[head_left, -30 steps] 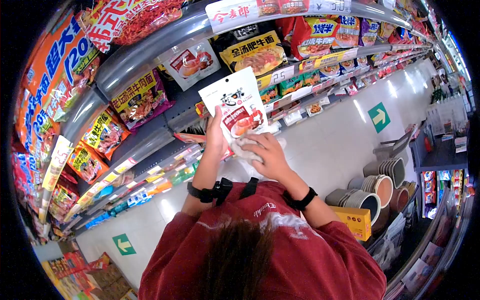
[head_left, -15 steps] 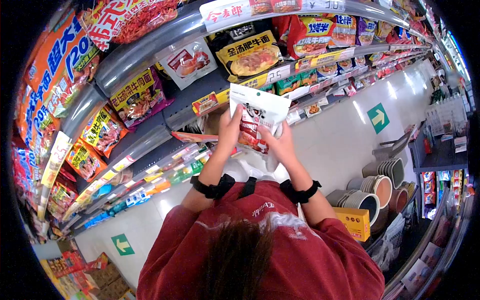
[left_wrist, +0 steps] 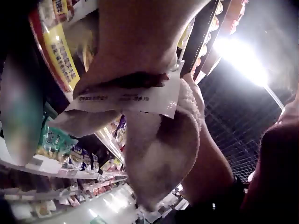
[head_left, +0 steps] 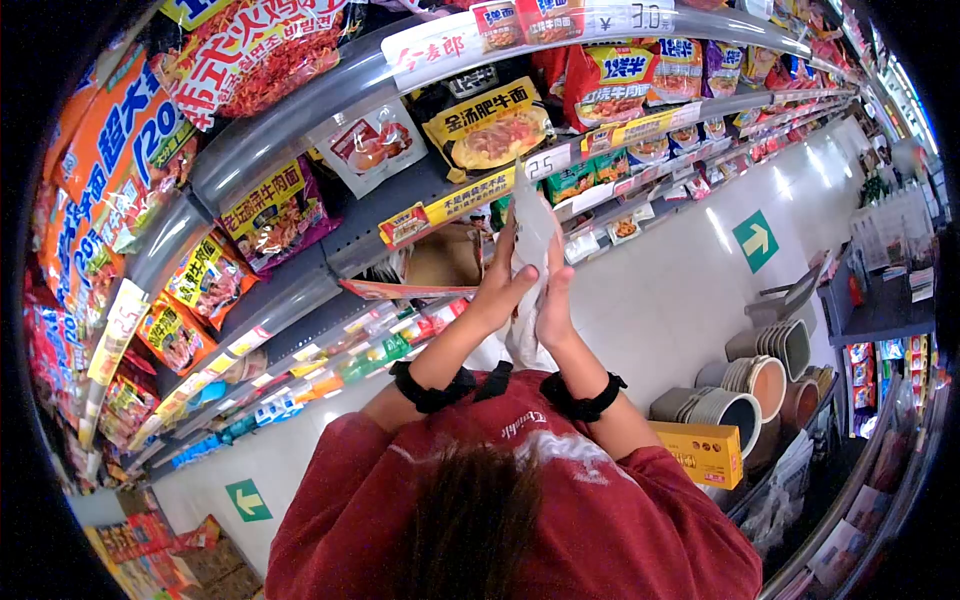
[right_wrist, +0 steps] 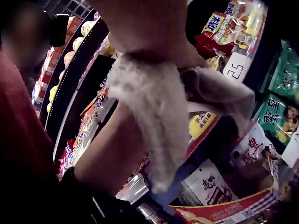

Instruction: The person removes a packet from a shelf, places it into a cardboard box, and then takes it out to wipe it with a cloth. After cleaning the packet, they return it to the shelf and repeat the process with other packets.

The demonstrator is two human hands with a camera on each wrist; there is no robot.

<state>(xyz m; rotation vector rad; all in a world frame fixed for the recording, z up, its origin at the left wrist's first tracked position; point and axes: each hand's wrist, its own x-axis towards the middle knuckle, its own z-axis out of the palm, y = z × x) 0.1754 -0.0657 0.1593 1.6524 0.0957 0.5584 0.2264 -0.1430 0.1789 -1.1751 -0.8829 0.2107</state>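
Observation:
A white food pouch [head_left: 535,225] stands nearly edge-on before the chest in the head view. My left hand [head_left: 500,288] pinches it from the left, the thumb toward me. On the other side my right hand [head_left: 556,305] presses a fluffy white cloth [head_left: 526,345] against the pouch, and most of its fingers are hidden. Cloth [left_wrist: 161,156] hangs below the pouch's printed strip [left_wrist: 133,100] in the left wrist view. The right wrist view has the same cloth [right_wrist: 152,107] dangling under the right hand [right_wrist: 145,32].
An open display box [head_left: 445,258] sits on the shelf just left of the hands; white pouches [right_wrist: 210,184] stand in it. Noodle packets [head_left: 490,125] line the shelves above. Stacked buckets [head_left: 735,415] and a yellow box [head_left: 700,452] are at the right.
The pouch has turned from face-on to edge-on and shifted slightly right. The hands, first low on its front with the cloth, now lie on its opposite sides.

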